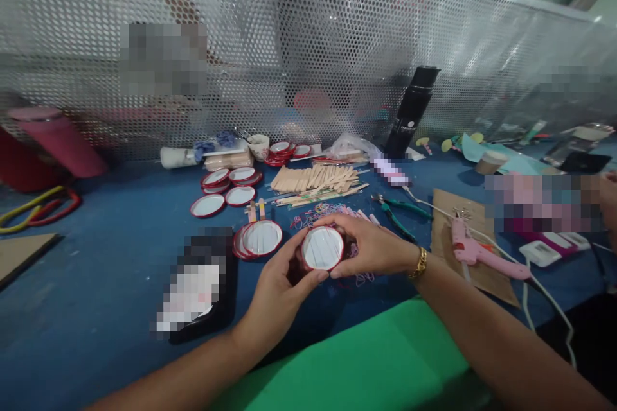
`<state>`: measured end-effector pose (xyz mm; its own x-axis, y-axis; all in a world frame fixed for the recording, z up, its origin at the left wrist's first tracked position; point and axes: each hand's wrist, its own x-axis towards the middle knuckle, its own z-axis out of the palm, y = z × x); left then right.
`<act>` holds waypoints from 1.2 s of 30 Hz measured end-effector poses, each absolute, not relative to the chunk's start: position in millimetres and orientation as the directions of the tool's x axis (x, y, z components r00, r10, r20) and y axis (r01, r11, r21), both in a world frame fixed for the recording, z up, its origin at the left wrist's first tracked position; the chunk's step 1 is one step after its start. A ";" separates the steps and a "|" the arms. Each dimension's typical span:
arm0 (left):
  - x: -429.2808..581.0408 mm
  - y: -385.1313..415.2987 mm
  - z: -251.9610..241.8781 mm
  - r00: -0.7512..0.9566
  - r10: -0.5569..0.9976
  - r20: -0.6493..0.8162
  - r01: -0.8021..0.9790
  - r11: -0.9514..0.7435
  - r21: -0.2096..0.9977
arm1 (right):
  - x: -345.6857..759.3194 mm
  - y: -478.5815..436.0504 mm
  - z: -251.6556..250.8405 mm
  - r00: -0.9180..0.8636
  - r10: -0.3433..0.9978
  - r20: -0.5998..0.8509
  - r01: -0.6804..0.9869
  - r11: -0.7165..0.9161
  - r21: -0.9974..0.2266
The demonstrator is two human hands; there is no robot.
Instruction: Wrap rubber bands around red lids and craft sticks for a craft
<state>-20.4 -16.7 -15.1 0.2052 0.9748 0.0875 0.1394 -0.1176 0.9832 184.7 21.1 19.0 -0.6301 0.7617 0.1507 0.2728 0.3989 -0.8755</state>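
Note:
Between my left hand (282, 276) and my right hand (371, 244) is a round red-rimmed jar lid (322, 248), its white inner face turned toward me. Fingers and thumbs of both hands close around its edge, and faint lines cross the white face. Just left of my left hand lie more jar lids (263, 237), overlapping on the blue table, with two small wooden stick pieces (256, 210) behind them. Thin coloured rubber bands (318, 210) are heaped behind my hands, partly hidden by them. A gold bracelet (420, 263) circles my right wrist.
Wooden craft sticks (318, 176) and piled lids (229, 183) lie farther back. Green-handled pliers (398, 212) and a pink glue gun (482, 253) on cardboard (441, 225) are at right, with a trailing cord. A dark phone-like object (224, 308) lies left. Perforated metal (289, 32) stands behind.

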 end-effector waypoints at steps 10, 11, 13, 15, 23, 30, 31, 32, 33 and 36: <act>-21.1 -19.1 -13.0 0.226 0.972 0.063 0.150 -0.099 0.984 | 189.1 27.8 16.6 -0.611 0.758 0.229 0.294 0.486 -0.823; -21.3 -19.6 -12.7 0.233 0.970 0.063 0.137 -0.097 0.986 | 190.8 30.5 14.6 -0.585 0.770 0.255 0.310 0.503 -0.807; -21.4 -20.5 -11.9 0.241 0.968 0.070 0.126 -0.102 0.987 | 194.1 37.0 9.9 -0.504 0.805 0.312 0.358 0.524 -0.773; -21.3 -21.1 -10.8 0.246 0.966 0.078 0.137 -0.115 0.984 | 196.7 44.0 4.4 -0.386 0.831 0.401 0.429 0.547 -0.719; -18.9 -22.8 -6.8 0.311 0.946 0.092 0.207 -0.162 0.965 | 197.0 55.4 -11.5 -0.178 0.850 0.495 0.710 0.460 -0.534; -18.8 -25.9 -4.7 0.333 0.936 0.111 0.209 -0.188 0.960 | 188.6 53.0 -16.3 -0.153 0.883 0.443 0.771 0.387 -0.505; -18.9 -26.7 -4.8 0.339 0.933 0.120 0.204 -0.198 0.959 | 187.9 52.9 -17.5 -0.153 0.884 0.442 0.774 0.385 -0.502; -19.0 -27.6 -5.0 0.349 0.928 0.130 0.201 -0.209 0.957 | 187.4 53.0 -18.6 -0.153 0.884 0.442 0.777 0.384 -0.499; -19.1 -28.5 -5.4 0.360 0.922 0.140 0.197 -0.222 0.955 | 186.9 53.1 -19.7 -0.150 0.884 0.442 0.781 0.380 -0.496; -20.1 -31.1 -7.8 0.398 0.903 0.163 0.187 -0.255 0.949 | 185.8 53.4 -21.7 -0.138 0.885 0.444 0.792 0.368 -0.487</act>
<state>-20.1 -31.1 -7.8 0.3984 0.9025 0.1635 0.1874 -0.2545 0.9487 185.8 53.4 -21.7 -0.1379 0.8853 0.4440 0.7921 0.3678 -0.4872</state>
